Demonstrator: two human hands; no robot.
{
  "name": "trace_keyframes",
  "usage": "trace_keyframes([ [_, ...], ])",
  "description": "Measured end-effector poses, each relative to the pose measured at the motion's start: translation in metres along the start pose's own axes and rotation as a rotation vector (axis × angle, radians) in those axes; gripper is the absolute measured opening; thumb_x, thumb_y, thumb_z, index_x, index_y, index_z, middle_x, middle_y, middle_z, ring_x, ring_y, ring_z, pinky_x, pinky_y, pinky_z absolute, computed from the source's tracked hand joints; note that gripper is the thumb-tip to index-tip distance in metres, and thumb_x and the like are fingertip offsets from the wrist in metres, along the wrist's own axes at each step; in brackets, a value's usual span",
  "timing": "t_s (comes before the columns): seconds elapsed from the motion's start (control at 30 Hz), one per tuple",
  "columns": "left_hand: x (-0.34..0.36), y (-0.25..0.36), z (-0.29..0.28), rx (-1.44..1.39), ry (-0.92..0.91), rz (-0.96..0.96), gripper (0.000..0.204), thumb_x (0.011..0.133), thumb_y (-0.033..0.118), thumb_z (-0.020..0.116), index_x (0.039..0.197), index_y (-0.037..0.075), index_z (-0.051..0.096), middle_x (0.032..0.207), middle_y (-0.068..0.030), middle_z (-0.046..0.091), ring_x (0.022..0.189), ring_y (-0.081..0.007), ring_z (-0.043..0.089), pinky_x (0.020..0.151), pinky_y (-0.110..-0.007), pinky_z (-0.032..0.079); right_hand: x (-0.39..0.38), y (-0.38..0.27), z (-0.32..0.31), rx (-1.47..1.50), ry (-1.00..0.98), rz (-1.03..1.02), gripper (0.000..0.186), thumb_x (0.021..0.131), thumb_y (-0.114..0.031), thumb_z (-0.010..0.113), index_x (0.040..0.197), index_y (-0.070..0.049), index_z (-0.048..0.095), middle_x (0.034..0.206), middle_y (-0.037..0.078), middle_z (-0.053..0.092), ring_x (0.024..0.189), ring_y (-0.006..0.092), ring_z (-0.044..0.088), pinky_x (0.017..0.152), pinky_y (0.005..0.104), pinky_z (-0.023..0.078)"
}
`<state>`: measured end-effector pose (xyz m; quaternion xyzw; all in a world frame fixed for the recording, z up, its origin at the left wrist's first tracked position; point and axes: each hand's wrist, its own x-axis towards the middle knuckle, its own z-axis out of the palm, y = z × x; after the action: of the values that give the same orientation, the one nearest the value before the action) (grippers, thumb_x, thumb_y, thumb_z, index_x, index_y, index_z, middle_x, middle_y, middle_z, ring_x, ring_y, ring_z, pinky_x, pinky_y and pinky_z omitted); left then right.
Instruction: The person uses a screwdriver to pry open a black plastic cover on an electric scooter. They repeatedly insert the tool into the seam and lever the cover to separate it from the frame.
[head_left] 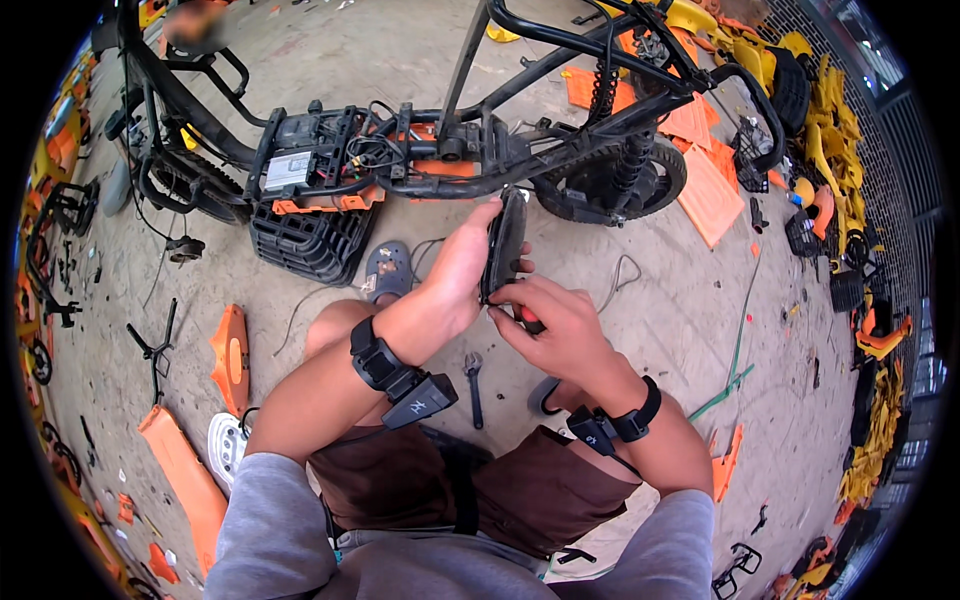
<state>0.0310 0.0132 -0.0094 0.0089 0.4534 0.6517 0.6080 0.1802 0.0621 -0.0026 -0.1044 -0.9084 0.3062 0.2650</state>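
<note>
In front of the motorbike frame (440, 185), my left hand (462, 265) grips a long black part (508, 240) that stands nearly upright; its exact kind I cannot make out. My right hand (560, 325) is closed at the lower end of this part. Between its fingers shows the red and black handle (530, 318) of a tool, perhaps a screwdriver, whose tip is hidden. Below my hands an adjustable wrench (474, 388) lies on the concrete floor between my legs.
Ahead, a black crate (312, 245) sits under the frame, left of the rear wheel (615, 185). Orange panels lie at left (185, 480) and right (712, 195). Yellow body parts (838, 150) are heaped along the right wall. Thin wire (622, 280) and a green strip (722, 393) lie on the floor.
</note>
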Motion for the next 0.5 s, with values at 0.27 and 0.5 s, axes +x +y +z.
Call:
trace_keyframes([
  [0.27, -0.0038, 0.001, 0.0015, 0.005, -0.013, -0.002, 0.044, 0.099, 0.046, 0.042, 0.117, 0.008, 0.056, 0.094, -0.0114, 0.062, 0.079, -0.0222, 0.062, 0.07, -0.037, 0.052, 0.003, 0.0036, 0.0041, -0.015, 0.02, -0.06, 0.018, 0.074, -0.002, 0.075, 0.089, -0.006, 0.067, 0.076, 0.006, 0.065, 0.056, 0.0193, 0.062, 0.082, 0.0338, 0.057],
  [0.5, -0.0016, 0.0007, 0.0009, -0.005, 0.009, -0.006, 0.042, 0.099, 0.045, 0.045, 0.11, 0.007, 0.058, 0.092, -0.0128, 0.065, 0.08, -0.0245, 0.065, 0.073, -0.038, 0.054, 0.0045, 0.0009, 0.0032, -0.036, 0.017, -0.082, 0.018, 0.073, -0.001, 0.075, 0.089, -0.006, 0.068, 0.077, 0.006, 0.064, 0.056, 0.0184, 0.062, 0.062, 0.0294, 0.055],
])
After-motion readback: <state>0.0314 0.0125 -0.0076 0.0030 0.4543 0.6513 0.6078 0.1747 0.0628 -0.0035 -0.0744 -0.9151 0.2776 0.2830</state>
